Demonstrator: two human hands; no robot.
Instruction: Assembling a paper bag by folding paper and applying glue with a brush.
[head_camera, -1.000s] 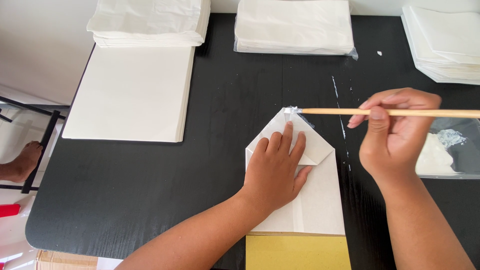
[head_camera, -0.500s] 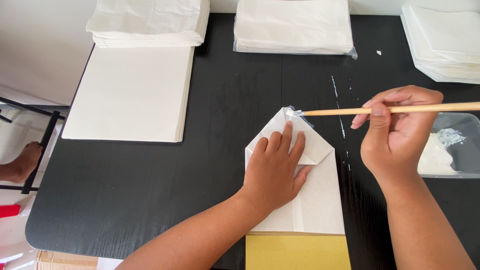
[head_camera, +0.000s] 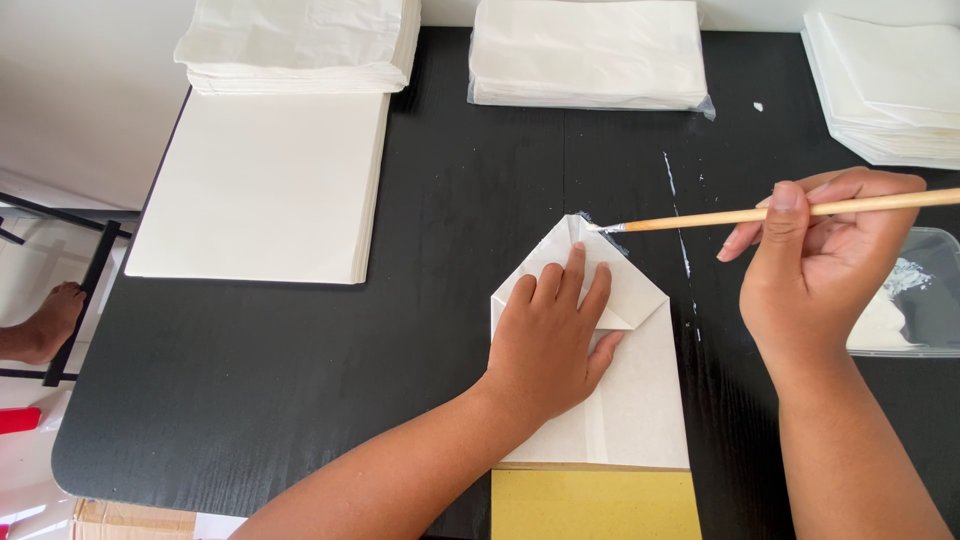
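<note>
Pressing flat, palm down with fingers spread, on a white folded paper bag (head_camera: 640, 400) with a pointed top flap: the left hand (head_camera: 550, 345), gripping nothing, only weighing the paper down near the middle of the black wooden table (head_camera: 300, 400). Pinching a thin pale wooden brush (head_camera: 760, 213) between thumb and fingers: the right hand (head_camera: 825, 265), closed around the stick, the wet tip touching the bag's upper right edge just beside the peak. Lying under the bag's lower end, a yellow sheet (head_camera: 595, 505). Sitting at the right edge, just beside the right hand, a clear plastic tray of white paste (head_camera: 915, 310). Resting left, a flat stack of white sheets (head_camera: 260, 185); farther back, three piles of folded white bags (head_camera: 590, 50).
</note>
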